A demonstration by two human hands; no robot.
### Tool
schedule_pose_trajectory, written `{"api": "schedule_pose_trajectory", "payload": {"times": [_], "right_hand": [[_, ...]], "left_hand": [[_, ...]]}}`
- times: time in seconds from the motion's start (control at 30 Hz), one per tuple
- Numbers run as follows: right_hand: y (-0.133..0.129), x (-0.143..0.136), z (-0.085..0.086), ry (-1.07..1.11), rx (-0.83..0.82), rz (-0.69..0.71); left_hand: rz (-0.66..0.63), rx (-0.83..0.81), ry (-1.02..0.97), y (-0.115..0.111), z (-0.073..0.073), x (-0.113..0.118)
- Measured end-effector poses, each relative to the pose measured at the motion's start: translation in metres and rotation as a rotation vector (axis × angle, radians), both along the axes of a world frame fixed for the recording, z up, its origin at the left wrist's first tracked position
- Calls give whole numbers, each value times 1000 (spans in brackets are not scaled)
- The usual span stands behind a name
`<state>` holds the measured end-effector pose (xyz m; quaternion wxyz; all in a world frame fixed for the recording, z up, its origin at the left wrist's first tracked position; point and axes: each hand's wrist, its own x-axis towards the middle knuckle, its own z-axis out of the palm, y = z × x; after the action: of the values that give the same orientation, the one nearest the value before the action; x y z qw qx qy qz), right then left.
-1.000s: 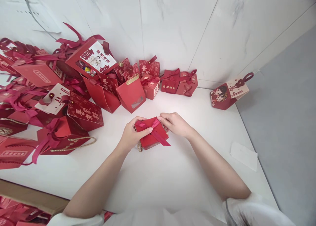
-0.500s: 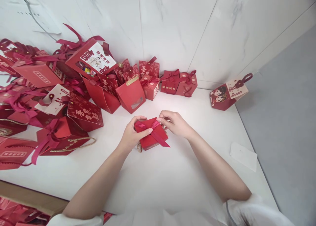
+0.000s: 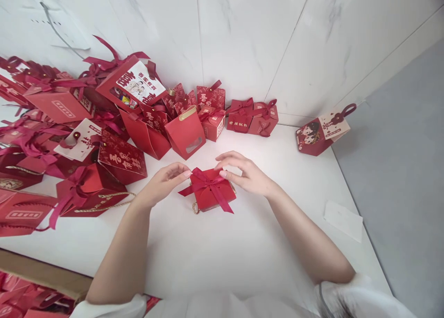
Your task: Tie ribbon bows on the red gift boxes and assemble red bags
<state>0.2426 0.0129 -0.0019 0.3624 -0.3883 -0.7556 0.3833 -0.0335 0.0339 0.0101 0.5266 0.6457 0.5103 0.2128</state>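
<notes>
1. A small red box [image 3: 204,199] sits on the white tabletop [image 3: 208,253], in front of the person and between the two hands.
2. A dark pink ribbon [image 3: 209,183] is tied in a bow across its top, tails spreading left and toward the person; a twisted gold cord [image 3: 196,208] shows at its near left corner.
3. The left hand [image 3: 160,186] has thumb and forefinger nearly together at the bow's left loop; whether its grip pinches the ribbon, I cannot tell.
4. The right hand [image 3: 245,173] curves over the box's right side, thumb by the ribbon; whether that grip grasps it, I cannot tell either.
5. A windowed red box [image 3: 182,135] stands beyond, near the pile at left.
6. Far right, near the tabletop's edge, stands a box with cartoon figures [image 3: 309,134]; a white paper [image 3: 343,221] lies nearer.
</notes>
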Motion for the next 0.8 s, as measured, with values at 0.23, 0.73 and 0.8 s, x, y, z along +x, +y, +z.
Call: {"api": "schedule_pose_trajectory", "payload": {"times": [0.23, 0.73, 0.8], "right_hand": [[-16, -7, 11, -294, 113, 277], [-17, 17, 20, -348, -41, 328], [-17, 18, 19, -343, -62, 305]], "left_hand": [[-225, -83, 191, -2, 10, -6], [-98, -32, -50, -12, -14, 23], [-76, -15, -92, -13, -17, 25]]}}
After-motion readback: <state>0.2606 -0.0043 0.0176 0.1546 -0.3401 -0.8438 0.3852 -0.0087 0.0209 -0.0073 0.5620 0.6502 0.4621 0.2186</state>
